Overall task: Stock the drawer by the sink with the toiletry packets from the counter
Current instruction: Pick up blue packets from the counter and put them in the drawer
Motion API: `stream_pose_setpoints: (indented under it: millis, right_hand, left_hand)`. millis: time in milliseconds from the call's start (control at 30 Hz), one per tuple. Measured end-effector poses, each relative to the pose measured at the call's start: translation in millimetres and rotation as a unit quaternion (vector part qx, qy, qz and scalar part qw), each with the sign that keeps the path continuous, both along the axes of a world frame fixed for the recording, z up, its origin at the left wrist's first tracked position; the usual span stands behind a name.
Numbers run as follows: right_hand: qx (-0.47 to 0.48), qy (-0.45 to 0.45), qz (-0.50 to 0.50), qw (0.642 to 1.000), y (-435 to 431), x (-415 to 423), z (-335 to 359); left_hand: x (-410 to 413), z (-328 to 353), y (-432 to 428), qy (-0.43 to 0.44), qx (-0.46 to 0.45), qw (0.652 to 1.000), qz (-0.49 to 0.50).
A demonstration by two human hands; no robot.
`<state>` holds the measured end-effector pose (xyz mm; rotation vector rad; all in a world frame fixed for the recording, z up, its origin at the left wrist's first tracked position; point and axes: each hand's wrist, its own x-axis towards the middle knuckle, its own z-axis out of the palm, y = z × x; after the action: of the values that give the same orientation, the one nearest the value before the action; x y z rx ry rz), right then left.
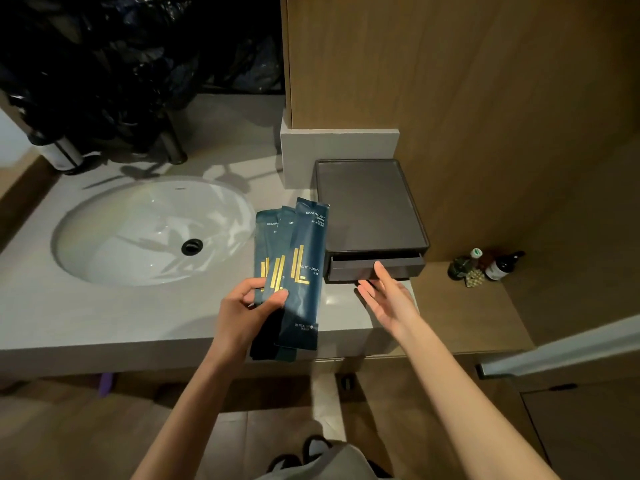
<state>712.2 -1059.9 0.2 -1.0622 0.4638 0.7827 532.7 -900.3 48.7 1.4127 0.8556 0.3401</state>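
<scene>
**Packets in your left hand, right hand at the drawer**

The grey counter [104, 317] runs beneath both your hands, with the white sink basin [138, 230] beyond and to the left of your left hand. The dark drawer box [367, 202] sits just beyond your right hand. Its drawer [398, 266] shows a narrow gap along the top. Your left hand [242, 310] grips three fanned blue dental-kit packets [304, 271] above the counter edge, thumb across them. Your right hand [388, 296] is flat, fingers straight and holding nothing, with its fingertips at the drawer front. Whether they touch it is unclear. Small bottles [498, 266] stand well right of that hand.
</scene>
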Motion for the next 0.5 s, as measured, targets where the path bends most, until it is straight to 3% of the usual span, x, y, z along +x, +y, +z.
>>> stream_pose_setpoints:
  millis: [167,500]
  right_hand:
    - [-0.01,0.007,-0.015,1.0,-15.8,-21.2,2.0]
    - [-0.026,0.023,-0.003,0.999,-45.1,-56.8,13.6]
  left_hand:
    - [-7.0,1.5,-6.4,-0.029,-0.053,0.998,0.01]
    - [-18.7,2.0,-12.5,-0.038,-0.043,0.998,-0.005]
